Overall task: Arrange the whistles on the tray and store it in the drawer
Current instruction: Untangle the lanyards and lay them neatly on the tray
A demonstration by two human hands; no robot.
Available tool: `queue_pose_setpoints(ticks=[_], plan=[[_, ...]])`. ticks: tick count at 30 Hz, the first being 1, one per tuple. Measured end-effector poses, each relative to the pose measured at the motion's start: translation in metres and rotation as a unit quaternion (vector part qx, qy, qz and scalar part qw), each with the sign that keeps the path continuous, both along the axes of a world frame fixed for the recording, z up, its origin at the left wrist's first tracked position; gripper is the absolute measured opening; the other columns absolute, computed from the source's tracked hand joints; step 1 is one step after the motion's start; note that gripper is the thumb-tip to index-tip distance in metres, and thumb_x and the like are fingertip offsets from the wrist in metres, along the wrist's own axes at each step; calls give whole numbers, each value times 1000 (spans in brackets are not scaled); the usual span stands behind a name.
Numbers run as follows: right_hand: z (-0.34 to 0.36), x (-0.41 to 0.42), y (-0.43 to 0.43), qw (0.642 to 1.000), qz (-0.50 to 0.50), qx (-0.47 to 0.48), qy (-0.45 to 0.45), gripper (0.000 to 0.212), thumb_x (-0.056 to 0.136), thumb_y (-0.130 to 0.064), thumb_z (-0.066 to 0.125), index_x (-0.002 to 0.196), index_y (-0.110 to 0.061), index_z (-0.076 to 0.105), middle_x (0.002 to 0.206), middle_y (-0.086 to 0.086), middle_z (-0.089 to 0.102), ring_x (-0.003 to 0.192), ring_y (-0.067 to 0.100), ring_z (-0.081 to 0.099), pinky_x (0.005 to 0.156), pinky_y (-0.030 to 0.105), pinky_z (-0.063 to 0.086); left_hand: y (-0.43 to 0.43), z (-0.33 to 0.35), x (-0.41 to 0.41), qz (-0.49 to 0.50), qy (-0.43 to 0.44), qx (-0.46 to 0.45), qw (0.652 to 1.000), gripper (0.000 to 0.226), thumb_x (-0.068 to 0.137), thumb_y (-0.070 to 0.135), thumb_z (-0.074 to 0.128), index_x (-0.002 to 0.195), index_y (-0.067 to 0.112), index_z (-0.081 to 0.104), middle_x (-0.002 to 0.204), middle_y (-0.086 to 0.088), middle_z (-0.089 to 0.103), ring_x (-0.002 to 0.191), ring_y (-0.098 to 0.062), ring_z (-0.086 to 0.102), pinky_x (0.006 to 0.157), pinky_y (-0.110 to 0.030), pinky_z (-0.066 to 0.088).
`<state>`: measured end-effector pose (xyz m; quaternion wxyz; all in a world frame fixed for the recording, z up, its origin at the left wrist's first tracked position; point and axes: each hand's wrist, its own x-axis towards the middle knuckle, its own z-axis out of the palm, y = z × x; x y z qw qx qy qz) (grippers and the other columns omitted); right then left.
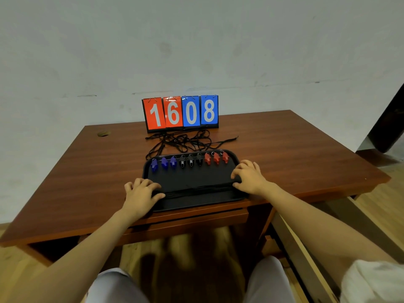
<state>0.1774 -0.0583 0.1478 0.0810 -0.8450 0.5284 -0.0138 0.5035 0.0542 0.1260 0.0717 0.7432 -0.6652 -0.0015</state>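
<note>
Head view, as I watch it from my remote station. My left hand (141,193) grips the near left corner of the black tray (196,178): the thumb lies flat on the tray's floor and the fingers curl over the outside of the rim. My right hand (249,177) holds the opposite, right edge in the same way, with the fingers bent over the rim and the thumb pointing inward. The tray thus sits between the two hands, on the wooden desk (87,171), its near edge at the desk's front.

Beyond my fingertips, along the tray's far side, the whistles stand in one row: three blue whistles (164,163) nearest the left hand, three black whistles (190,161) midway, and three red whistles (216,158) nearest the right hand. Black cords (196,190) run across the tray from thumb to thumb. Farther out lie loose black lanyards (185,141), then a scoreboard (181,112) reading 1608. The drawer (192,218) is just below my wrists; I cannot tell how far it is open.
</note>
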Motion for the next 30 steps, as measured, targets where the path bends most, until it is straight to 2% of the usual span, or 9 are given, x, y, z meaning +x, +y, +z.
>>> queue_pose_setpoints(ticks=[6,10,13,16,19,22,30], plan=[[-4,4,4,1000,17,22,13,32,91,-26,56,122,-22,57,137,5,45,141,27,17,115,55,7,1,-8,-5,-18,-16,18,1000,41,93,51,44,128,31,51,133,6,49,131,-18,31,99,-39,19],[0,13,1,999,41,20,-19,39,91,-32,56,128,-24,52,141,3,43,144,24,14,117,52,5,-3,-8,-6,-35,11,-27,999,46,92,49,49,132,28,48,134,6,49,131,-18,32,99,-38,18],[5,27,-7,998,45,7,-41,38,92,-36,55,128,-23,53,139,4,46,141,25,22,117,47,14,-14,-2,-12,-48,31,-58,997,45,92,49,49,131,27,50,133,6,50,130,-17,33,98,-37,18],[14,43,-21,997,45,-2,-63,38,93,-34,56,127,-19,55,132,6,53,132,26,36,108,41,31,-37,9,-22,-60,47,-65,995,42,93,47,47,130,26,51,132,6,50,130,-17,33,100,-36,18],[25,56,-41,996,43,-9,-82,34,92,-28,56,124,-16,57,122,8,57,121,26,45,100,41,41,-70,22,-32,-61,52,-59,995,37,95,42,47,128,25,53,133,4,49,130,-20,34,103,-39,20],[35,67,-68,995,25,-12,-98,33,92,-24,56,123,-14,58,120,9,58,116,27,51,99,42,44,-107,34,-39,-52,53,-41,996,33,96,36,46,125,24,55,130,0,51,125,-23,39,102,-40,23],[41,91,-151,997,-13,22,-69,36,94,-22,50,130,-14,52,131,11,52,122,31,46,101,44,43,-198,44,-34,-19,54,19,998,29,96,20,43,121,18,58,127,-7,53,120,-28,46,103,-43,30]])
